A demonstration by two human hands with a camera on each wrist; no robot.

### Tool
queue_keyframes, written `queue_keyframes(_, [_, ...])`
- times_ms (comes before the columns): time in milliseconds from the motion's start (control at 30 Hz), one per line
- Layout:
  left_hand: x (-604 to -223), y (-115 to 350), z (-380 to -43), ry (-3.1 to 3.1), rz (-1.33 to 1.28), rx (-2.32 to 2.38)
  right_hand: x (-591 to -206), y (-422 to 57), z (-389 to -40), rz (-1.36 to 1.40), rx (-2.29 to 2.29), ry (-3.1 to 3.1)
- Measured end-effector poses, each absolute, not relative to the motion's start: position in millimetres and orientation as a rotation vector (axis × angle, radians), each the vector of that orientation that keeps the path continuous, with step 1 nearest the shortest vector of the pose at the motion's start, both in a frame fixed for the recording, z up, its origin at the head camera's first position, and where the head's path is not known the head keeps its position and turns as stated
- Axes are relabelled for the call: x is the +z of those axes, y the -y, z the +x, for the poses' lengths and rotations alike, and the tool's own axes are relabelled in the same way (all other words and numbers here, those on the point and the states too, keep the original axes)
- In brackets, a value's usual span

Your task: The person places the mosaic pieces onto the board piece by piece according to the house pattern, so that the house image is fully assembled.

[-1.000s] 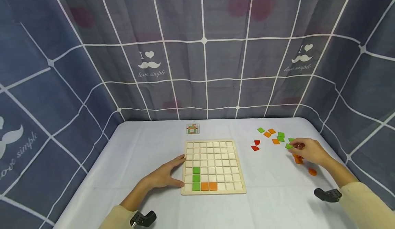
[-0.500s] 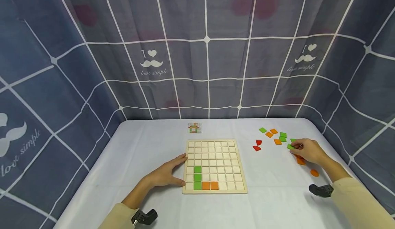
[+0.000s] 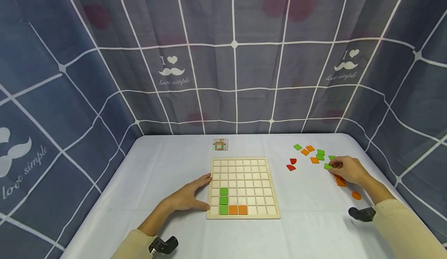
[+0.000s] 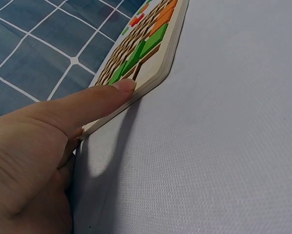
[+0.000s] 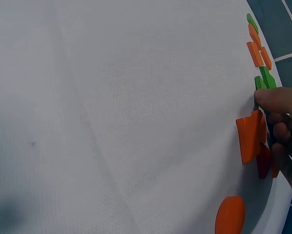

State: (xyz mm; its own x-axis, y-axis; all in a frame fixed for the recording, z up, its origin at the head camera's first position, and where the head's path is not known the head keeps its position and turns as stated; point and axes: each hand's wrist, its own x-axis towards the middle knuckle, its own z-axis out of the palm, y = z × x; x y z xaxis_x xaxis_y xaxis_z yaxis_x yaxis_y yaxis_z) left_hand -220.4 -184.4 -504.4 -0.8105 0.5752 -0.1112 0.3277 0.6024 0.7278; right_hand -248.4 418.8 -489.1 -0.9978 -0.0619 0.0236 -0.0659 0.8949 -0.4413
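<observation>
At the right of the head view my right hand (image 3: 349,170) pinches a green square tile (image 3: 327,166) between thumb and fingertips, amid loose tiles. The right wrist view shows the thumb (image 5: 278,100) by green pieces, with orange tiles (image 5: 248,139) just under the hand. My left hand (image 3: 186,197) rests against the left edge of a wooden grid board (image 3: 273,217), fingers spread and thumb on the rim near the front corner. Three green tiles (image 3: 223,201) stand in a column on the board, and two orange tiles (image 3: 238,210) fill cells in its front row.
A small pattern card (image 3: 220,144) lies behind the board. Two red pieces (image 3: 291,168) sit right of it, with several green and orange tiles (image 3: 314,160) farther right. An orange oval piece (image 3: 356,195) lies nearer the right sleeve. A grid-patterned curtain (image 3: 251,107) encloses the white table.
The head view has shifted slightly. My right hand stays at the same green tile, its forearm a little farther left. My left hand keeps its place on the board.
</observation>
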Motion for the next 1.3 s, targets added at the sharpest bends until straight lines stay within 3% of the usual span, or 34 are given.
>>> queue_keyframes(467, [-503, 182, -219, -2.497, 0.752, 1.032, -481, -402, -243, 0.21, 0.73, 2.969])
queue_keyframes(1300, [-501, 184, -217, -2.493, 0.759, 1.049, -460, -289, -224, 0.809, 0.802, 2.82])
